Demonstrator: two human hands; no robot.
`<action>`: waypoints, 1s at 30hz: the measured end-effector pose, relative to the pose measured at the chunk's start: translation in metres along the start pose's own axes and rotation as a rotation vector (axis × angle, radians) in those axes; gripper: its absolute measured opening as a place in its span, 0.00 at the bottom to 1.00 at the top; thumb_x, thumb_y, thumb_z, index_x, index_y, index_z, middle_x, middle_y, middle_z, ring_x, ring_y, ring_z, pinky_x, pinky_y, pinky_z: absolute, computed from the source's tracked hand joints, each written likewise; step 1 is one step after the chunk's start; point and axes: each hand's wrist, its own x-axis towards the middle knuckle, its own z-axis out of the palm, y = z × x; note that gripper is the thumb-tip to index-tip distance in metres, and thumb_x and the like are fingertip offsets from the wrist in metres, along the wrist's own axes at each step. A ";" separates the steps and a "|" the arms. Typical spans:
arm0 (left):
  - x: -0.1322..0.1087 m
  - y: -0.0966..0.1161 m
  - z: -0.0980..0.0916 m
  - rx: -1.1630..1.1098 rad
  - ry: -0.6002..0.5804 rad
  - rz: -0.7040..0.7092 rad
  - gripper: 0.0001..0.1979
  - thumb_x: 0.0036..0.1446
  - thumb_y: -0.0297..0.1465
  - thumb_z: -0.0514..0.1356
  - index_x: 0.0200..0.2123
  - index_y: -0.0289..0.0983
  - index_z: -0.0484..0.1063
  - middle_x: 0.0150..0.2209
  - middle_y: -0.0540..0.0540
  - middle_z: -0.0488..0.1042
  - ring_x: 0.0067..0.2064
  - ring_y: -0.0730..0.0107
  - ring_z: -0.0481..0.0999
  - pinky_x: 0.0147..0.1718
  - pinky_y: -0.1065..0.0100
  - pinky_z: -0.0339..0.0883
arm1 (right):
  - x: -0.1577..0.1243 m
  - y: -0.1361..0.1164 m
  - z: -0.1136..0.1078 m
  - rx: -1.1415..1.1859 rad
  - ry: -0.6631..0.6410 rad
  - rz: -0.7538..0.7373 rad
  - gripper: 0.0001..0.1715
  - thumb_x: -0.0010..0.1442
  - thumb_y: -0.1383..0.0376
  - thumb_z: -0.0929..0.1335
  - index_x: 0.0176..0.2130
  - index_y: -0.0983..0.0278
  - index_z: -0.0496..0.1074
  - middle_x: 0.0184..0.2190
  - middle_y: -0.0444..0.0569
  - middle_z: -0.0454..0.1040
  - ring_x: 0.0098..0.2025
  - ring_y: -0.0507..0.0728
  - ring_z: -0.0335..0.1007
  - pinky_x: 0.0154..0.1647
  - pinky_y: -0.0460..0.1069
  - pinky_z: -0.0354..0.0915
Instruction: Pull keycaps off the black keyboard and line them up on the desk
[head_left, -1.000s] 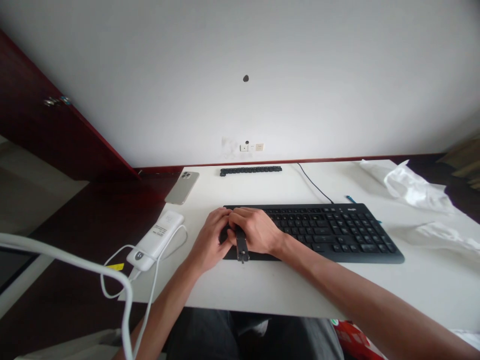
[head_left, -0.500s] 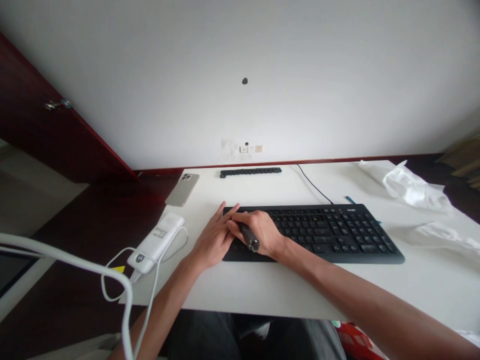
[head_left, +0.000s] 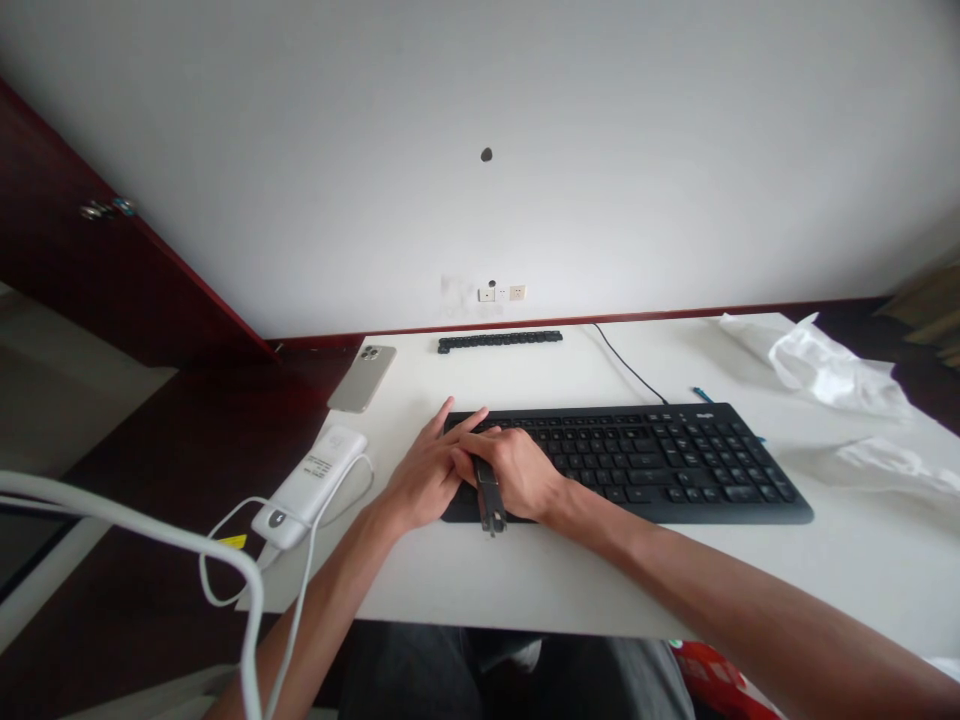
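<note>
A black keyboard (head_left: 637,470) lies on the white table. My left hand (head_left: 427,475) rests at its left end, fingers stretched out and spread, with nothing seen in them. Over the keyboard's left part, my right hand (head_left: 517,470) is closed around a slim dark tool (head_left: 490,500). The tool's forked or pronged end points back toward me; its other end is hidden under my fingers. My two hands touch, the right fingertips overlapping the left hand. The keys beneath them are mostly covered.
A row of loose black keycaps (head_left: 499,341) lies along the table's back. On the left are a phone (head_left: 362,378) and a white device (head_left: 311,485) with a white cable (head_left: 251,590). Crumpled white plastic (head_left: 832,370) and a small blue item (head_left: 703,395) are on the right.
The dark tool has tilted, so its pronged end now reaches lower, toward me and slightly left. My right hand has turned a little with it. My left hand stays nearly in place.
</note>
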 end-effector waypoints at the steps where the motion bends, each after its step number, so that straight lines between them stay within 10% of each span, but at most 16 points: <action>1: 0.000 0.000 0.000 -0.001 0.004 -0.001 0.25 0.75 0.32 0.51 0.71 0.52 0.65 0.75 0.56 0.56 0.80 0.52 0.36 0.75 0.42 0.53 | 0.000 0.000 0.000 0.004 0.001 -0.002 0.17 0.74 0.62 0.63 0.48 0.64 0.80 0.34 0.53 0.83 0.29 0.56 0.73 0.33 0.49 0.59; 21: 0.002 0.002 -0.001 -0.016 0.024 -0.014 0.24 0.76 0.35 0.48 0.71 0.50 0.65 0.74 0.55 0.59 0.80 0.56 0.39 0.76 0.45 0.51 | -0.004 0.000 0.003 0.035 0.091 0.067 0.19 0.73 0.60 0.62 0.38 0.65 0.77 0.26 0.49 0.76 0.25 0.53 0.66 0.30 0.48 0.58; 30: 0.000 0.002 0.001 -0.066 0.112 -0.031 0.29 0.74 0.37 0.53 0.74 0.47 0.56 0.73 0.49 0.62 0.78 0.57 0.47 0.75 0.45 0.51 | 0.001 0.029 -0.038 -0.015 0.366 0.268 0.25 0.73 0.54 0.61 0.26 0.60 0.61 0.19 0.40 0.57 0.22 0.51 0.46 0.28 0.48 0.52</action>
